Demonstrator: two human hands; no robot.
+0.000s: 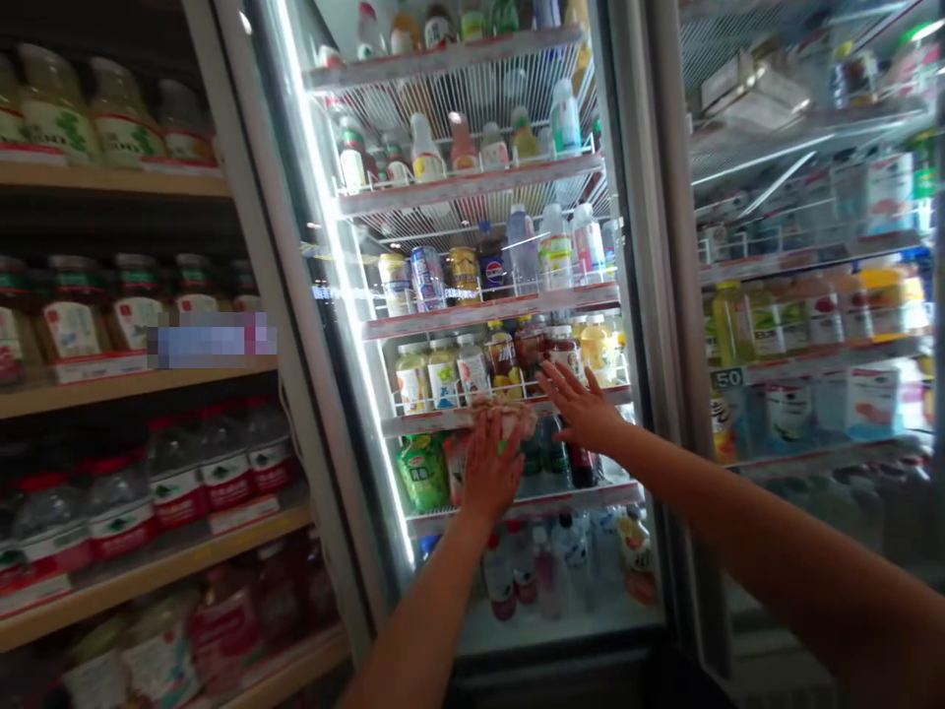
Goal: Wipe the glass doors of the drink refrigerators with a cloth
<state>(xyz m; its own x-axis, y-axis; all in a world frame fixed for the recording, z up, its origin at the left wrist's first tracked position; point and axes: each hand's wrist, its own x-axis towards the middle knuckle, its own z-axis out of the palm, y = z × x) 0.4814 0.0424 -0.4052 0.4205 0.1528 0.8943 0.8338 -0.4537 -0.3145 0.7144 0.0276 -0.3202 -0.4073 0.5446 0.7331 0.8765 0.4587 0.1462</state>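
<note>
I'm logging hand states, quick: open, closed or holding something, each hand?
Left hand: open, fingers laid on a crumpled pinkish cloth.
Right hand: open, fingers spread, nothing visibly held.

dark tag (727, 378) at right: 50, in pale digits (the one number clearly legible)
dark drink (493, 270): round red, white and blue emblem, lettering too small
green pouch (423, 475): pale characters, too blurred to read
</note>
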